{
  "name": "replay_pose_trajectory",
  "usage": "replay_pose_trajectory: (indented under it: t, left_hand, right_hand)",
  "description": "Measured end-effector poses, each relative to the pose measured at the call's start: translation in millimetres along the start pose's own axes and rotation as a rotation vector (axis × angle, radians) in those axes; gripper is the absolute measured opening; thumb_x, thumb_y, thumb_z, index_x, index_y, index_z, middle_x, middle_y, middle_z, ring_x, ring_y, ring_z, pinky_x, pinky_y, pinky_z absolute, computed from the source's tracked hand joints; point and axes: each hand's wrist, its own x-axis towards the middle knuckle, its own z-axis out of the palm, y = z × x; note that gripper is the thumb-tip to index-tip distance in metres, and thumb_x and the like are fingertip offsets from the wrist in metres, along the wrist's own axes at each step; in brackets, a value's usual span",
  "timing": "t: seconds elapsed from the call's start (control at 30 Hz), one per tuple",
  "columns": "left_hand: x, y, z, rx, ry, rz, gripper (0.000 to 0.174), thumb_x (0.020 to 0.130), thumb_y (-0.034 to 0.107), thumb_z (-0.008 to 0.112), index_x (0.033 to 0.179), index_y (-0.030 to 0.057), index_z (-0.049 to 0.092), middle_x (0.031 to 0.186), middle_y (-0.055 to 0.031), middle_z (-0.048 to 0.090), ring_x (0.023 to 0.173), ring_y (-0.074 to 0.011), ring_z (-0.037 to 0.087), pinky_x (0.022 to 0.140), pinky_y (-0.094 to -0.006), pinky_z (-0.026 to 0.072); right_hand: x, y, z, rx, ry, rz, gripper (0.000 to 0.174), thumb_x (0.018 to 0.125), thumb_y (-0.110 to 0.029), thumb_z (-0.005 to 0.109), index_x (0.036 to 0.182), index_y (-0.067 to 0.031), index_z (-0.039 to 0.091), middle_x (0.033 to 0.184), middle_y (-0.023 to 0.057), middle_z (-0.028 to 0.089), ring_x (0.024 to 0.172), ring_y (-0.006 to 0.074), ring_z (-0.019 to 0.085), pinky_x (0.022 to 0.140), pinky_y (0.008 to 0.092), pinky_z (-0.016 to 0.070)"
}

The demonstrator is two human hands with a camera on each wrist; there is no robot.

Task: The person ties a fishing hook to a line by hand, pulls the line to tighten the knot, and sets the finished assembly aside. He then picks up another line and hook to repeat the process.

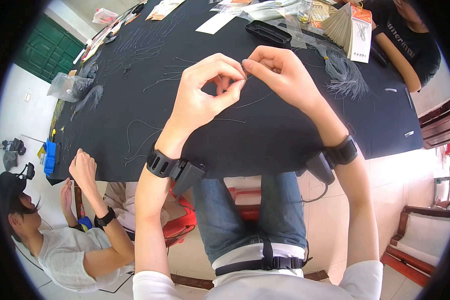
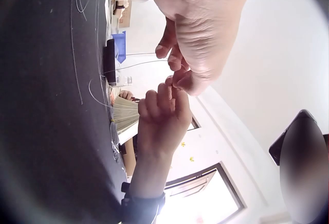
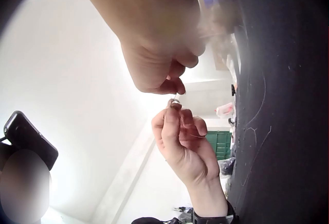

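Thumb and fingertips of the left hand (image 1: 200,95) are pinching a small curved piece (image 3: 176,102), exact type too small to tell. Right hand (image 1: 285,77) is facing it, its thumb and fingertips clamping together on a thin line (image 3: 172,96) right beside the piece. Both hands are nearly meeting, raised over the dark counter (image 1: 245,145); piece and line are sitting between their fingertips. Other right fingers are curling inward. Loose lines (image 1: 140,45) are lying across the far left part of the counter. Line bundle (image 1: 340,75) is resting at the right, near a fanned card stack (image 1: 337,27); black tray (image 1: 267,34) is lying beyond the hands. Person in grey (image 1: 75,255) is sitting at the left, hands raised; person in black (image 1: 410,45) is leaning in at the far right. Plastic bag (image 1: 67,87) is lying at the left edge.
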Motion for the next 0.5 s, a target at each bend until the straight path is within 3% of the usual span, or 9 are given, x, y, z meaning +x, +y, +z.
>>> replay_pose_trajectory:
  t: [0.13,0.33,0.43,0.5]
  left_hand:
    - [-0.3,-1.1,-0.4,-0.021,0.045,-0.016,0.009,0.07,-0.004,0.062,0.074,0.0029,0.059,0.082,-0.002,0.06,0.058,-0.0045,0.051,0.05,-0.0172,0.0398]
    - [-0.3,-4.0,0.1,-0.032,0.133,-0.072,0.008,0.072,-0.004,0.062,0.076,0.0024,0.059,0.081,-0.0014,0.059,0.06,-0.0032,0.05,0.052,-0.0163,0.0398]
    - [-1.6,-4.0,-2.1,0.01,0.098,-0.114,0.005,0.077,-0.003,0.059,0.081,0.0005,0.059,0.086,-0.0031,0.058,0.071,-0.006,0.053,0.061,-0.0192,0.0443]
    - [-1.8,-4.4,-2.4,0.024,0.111,-0.145,0.005,0.078,-0.003,0.059,0.08,0.0007,0.059,0.085,-0.0022,0.058,0.07,-0.0055,0.052,0.061,-0.0191,0.0442]
  right_hand:
    - [1.7,6.5,4.9,0.021,0.043,-0.057,0.02,0.081,-0.017,0.058,0.075,0.0016,0.059,0.046,0.0002,0.042,0.046,0.0039,0.033,0.042,0.0231,0.0281]
    - [0.9,4.2,6.9,-0.025,0.019,-0.018,0.021,0.081,-0.018,0.058,0.075,0.0023,0.059,0.046,0.0021,0.045,0.045,0.0053,0.036,0.043,0.0234,0.0299]
    - [-0.2,0.9,6.4,-0.043,0.006,-0.012,0.021,0.08,-0.017,0.058,0.074,0.0024,0.058,0.046,0.0025,0.046,0.044,0.0058,0.037,0.043,0.024,0.0303]
    - [-1.4,-1.0,5.9,-0.051,-0.006,0.002,0.021,0.08,-0.017,0.058,0.073,0.0026,0.058,0.046,0.0026,0.046,0.044,0.0058,0.037,0.043,0.024,0.0305]
